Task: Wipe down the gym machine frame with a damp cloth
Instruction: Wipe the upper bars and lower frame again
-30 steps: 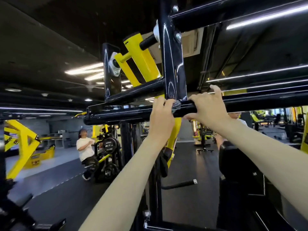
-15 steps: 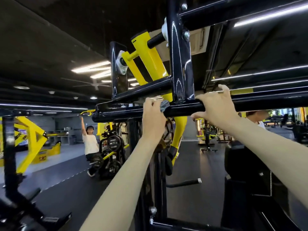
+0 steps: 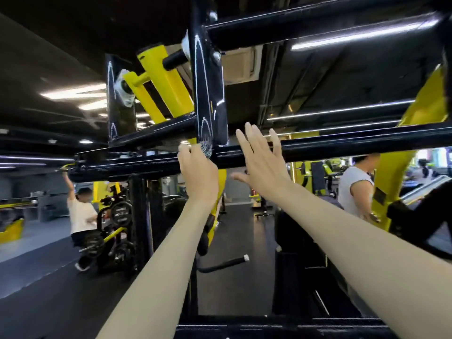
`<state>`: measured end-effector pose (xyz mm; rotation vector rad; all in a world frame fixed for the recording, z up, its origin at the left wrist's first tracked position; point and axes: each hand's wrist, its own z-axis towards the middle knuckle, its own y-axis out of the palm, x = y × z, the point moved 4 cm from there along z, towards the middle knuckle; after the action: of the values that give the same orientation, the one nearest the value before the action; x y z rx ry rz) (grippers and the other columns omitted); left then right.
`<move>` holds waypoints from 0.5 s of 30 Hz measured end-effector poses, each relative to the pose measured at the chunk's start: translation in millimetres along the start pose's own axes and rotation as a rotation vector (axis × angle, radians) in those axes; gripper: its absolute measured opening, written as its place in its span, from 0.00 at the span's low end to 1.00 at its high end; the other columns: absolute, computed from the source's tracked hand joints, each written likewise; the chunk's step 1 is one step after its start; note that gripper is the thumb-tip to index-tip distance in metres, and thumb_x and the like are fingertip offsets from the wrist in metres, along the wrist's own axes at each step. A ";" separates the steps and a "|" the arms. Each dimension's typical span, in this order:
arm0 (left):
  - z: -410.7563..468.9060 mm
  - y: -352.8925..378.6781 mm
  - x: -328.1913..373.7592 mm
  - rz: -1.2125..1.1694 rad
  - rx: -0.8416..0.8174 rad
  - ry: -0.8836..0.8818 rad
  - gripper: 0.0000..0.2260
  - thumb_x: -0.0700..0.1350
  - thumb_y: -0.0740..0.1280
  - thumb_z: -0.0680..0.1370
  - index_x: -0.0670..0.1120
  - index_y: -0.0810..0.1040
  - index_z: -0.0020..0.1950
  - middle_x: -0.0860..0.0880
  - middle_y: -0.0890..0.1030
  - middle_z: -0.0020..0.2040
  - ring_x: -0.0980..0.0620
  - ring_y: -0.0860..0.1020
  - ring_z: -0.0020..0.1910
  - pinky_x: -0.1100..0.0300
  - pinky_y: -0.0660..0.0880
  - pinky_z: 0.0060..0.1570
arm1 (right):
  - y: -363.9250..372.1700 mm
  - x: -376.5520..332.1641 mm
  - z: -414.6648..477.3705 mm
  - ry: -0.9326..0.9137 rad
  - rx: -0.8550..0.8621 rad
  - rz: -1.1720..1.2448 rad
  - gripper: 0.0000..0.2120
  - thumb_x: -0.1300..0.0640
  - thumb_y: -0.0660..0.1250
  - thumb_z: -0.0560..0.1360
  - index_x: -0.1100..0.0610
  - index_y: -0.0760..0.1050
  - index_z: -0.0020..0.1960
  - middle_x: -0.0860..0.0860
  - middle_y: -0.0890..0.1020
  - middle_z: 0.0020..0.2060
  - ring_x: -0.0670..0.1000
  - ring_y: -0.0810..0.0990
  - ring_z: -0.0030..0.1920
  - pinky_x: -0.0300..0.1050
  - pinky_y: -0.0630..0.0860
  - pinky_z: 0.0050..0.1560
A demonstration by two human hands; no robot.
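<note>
**Hand and Cloth Position at the Upper Frame Joint**

I read the left hand (image 3: 199, 172) as clenched. Its fingers curled over a small grey speckled cloth (image 3: 207, 149), of which only a bunched corner showed beyond the knuckles. The cloth was pressed against the black machine frame (image 3: 151, 132) at the joint where the upright post (image 3: 208, 94) met the horizontal bar (image 3: 342, 146).

The right hand (image 3: 263, 162) was released and held nothing, with its fingers straight and spread and the thumb pointing left. It sat in front of the horizontal bar, just right of the joint, with the fingertips reaching above the bar's upper edge. I could not tell whether the palm touched the bar. Both forearms rose from the lower edge of the head view.

Behind the post, a yellow lever arm (image 3: 166, 84) slanted up to a black pin. At lower left, weight plates (image 3: 121, 212) hung on a rack, and a person in a white shirt (image 3: 82, 216) stood beside it with one arm raised. A second person (image 3: 354, 189) in a white sleeveless top stood at right, below the bar. Ceiling light strips (image 3: 73, 91) glowed at upper left.
</note>
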<state>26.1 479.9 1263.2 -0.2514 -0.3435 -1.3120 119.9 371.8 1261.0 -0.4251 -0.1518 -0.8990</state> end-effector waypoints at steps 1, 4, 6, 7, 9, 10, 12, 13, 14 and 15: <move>-5.6 5.8 13.2 -0.015 0.003 -0.003 0.11 0.28 0.58 0.75 0.35 0.77 0.53 0.41 0.70 0.51 0.43 0.71 0.50 0.62 0.61 0.44 | 0.8 9.5 -9.6 0.023 0.039 -0.021 0.44 0.34 0.63 0.71 0.61 0.57 0.77 0.59 0.62 0.75 0.56 0.59 0.76 0.56 0.45 0.73; -23.2 25.8 56.5 -0.058 -0.024 0.087 0.11 0.27 0.59 0.72 0.35 0.77 0.50 0.39 0.72 0.49 0.40 0.72 0.48 0.62 0.60 0.44 | -1.3 57.2 -34.8 0.094 0.136 -0.027 0.36 0.43 0.61 0.75 0.61 0.59 0.76 0.59 0.62 0.75 0.55 0.60 0.75 0.55 0.48 0.72; -33.4 40.2 85.1 -0.072 -0.032 0.119 0.11 0.26 0.59 0.72 0.35 0.77 0.48 0.39 0.71 0.48 0.41 0.71 0.48 0.63 0.57 0.44 | -6.1 94.8 -48.9 0.150 0.169 -0.038 0.30 0.47 0.56 0.77 0.62 0.60 0.75 0.59 0.64 0.74 0.55 0.62 0.74 0.55 0.51 0.71; -38.4 48.0 101.7 -0.090 -0.043 0.122 0.10 0.27 0.59 0.72 0.36 0.76 0.47 0.40 0.71 0.48 0.42 0.70 0.48 0.64 0.57 0.44 | -7.8 114.3 -56.3 0.167 0.174 -0.043 0.28 0.49 0.53 0.78 0.62 0.62 0.74 0.59 0.65 0.73 0.55 0.63 0.74 0.55 0.51 0.71; -52.2 63.6 139.4 -0.148 -0.080 0.142 0.10 0.27 0.59 0.73 0.39 0.74 0.46 0.42 0.69 0.48 0.44 0.69 0.48 0.63 0.58 0.43 | -9.3 152.6 -72.9 0.184 0.189 -0.042 0.24 0.52 0.50 0.80 0.62 0.66 0.72 0.59 0.69 0.71 0.56 0.67 0.72 0.54 0.53 0.70; -61.6 71.6 160.7 -0.165 -0.097 0.157 0.10 0.27 0.59 0.73 0.40 0.73 0.46 0.43 0.68 0.48 0.45 0.69 0.48 0.62 0.59 0.42 | -10.4 172.2 -81.5 0.194 0.205 -0.050 0.23 0.54 0.48 0.81 0.62 0.68 0.71 0.59 0.71 0.69 0.56 0.69 0.71 0.54 0.54 0.70; -81.5 86.7 204.5 -0.213 -0.142 0.158 0.10 0.28 0.59 0.74 0.41 0.72 0.48 0.43 0.67 0.49 0.46 0.67 0.48 0.60 0.60 0.43 | -13.2 212.4 -98.9 0.226 0.229 -0.060 0.23 0.54 0.48 0.81 0.63 0.70 0.68 0.60 0.73 0.67 0.57 0.72 0.69 0.54 0.55 0.68; -91.7 94.2 226.5 -0.237 -0.159 0.160 0.10 0.28 0.58 0.74 0.40 0.73 0.49 0.42 0.68 0.50 0.46 0.66 0.48 0.60 0.60 0.44 | -13.8 231.6 -107.5 0.242 0.224 -0.065 0.23 0.54 0.48 0.81 0.64 0.71 0.68 0.60 0.74 0.66 0.57 0.72 0.68 0.54 0.55 0.68; -101.4 102.5 248.9 -0.251 -0.158 0.178 0.11 0.27 0.58 0.73 0.39 0.74 0.49 0.42 0.69 0.50 0.47 0.64 0.47 0.61 0.59 0.43 | -13.5 251.5 -115.8 0.255 0.214 -0.073 0.23 0.53 0.49 0.81 0.64 0.71 0.67 0.60 0.74 0.66 0.57 0.72 0.68 0.54 0.55 0.68; -110.6 110.4 270.3 -0.262 -0.147 0.203 0.11 0.27 0.58 0.72 0.39 0.74 0.48 0.43 0.68 0.49 0.48 0.64 0.46 0.62 0.58 0.42 | -12.8 271.3 -123.6 0.266 0.205 -0.081 0.23 0.52 0.49 0.81 0.64 0.71 0.67 0.60 0.74 0.66 0.57 0.73 0.68 0.54 0.55 0.68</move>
<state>203.6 222.9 1266.6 -0.1992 -0.1092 -1.6094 271.6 116.2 1234.9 -0.1075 -0.0161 -1.0001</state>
